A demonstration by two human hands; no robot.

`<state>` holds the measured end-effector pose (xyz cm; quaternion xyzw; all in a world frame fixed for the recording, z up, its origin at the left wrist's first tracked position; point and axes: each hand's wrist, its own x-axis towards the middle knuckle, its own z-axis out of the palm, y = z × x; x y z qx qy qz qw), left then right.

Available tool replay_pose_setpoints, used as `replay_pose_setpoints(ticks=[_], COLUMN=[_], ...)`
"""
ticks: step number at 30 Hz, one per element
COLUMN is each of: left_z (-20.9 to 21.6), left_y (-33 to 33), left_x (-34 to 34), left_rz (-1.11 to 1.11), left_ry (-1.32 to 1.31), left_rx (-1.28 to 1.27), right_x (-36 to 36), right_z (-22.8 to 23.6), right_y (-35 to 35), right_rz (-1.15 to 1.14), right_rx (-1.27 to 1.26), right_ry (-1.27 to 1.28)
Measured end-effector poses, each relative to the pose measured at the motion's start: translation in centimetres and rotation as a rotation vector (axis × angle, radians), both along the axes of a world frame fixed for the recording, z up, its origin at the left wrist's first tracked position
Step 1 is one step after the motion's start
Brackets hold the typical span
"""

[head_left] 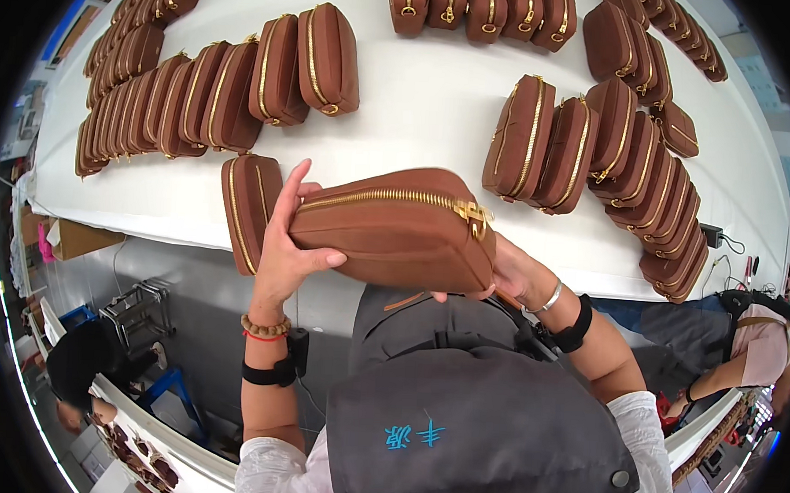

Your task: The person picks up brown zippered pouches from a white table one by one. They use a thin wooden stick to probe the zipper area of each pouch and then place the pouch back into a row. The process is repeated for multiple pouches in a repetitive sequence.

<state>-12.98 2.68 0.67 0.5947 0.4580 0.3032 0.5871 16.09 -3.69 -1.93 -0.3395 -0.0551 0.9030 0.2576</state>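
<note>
Left grip [282,249] and right grip [519,274] clamp opposite ends of the bag [404,238], probably light and semi-stiff; best held by its sides, off the zip [388,196]

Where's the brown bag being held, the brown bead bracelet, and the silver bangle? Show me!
Held brown bag [395,238]: head view, on leather below the zipper.
Brown bead bracelet [266,328]: head view, middle beads.
Silver bangle [551,298]: head view, its band.

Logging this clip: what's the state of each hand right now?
Left hand: holding the brown zippered bag at its left end.
Right hand: holding the bag's right end.
</note>
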Motion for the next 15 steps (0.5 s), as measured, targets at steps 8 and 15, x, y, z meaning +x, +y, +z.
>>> replay_pose_setpoints(ticks=[8, 15], left_z=[-0.2, 0.4], left_y=[-2.8, -3.3], left_x=[2.8, 3.4], left_rz=[0.293, 0.358], left_ry=[-0.103, -0.126], left_rx=[-0.575, -0.541], right_x=[-0.1, -1.4], right_z=[0.7, 2.2], right_y=[1.2, 1.6], right_rz=[-0.484, -0.353], right_rx=[0.231, 0.698], right_ry=[-0.303, -0.832])
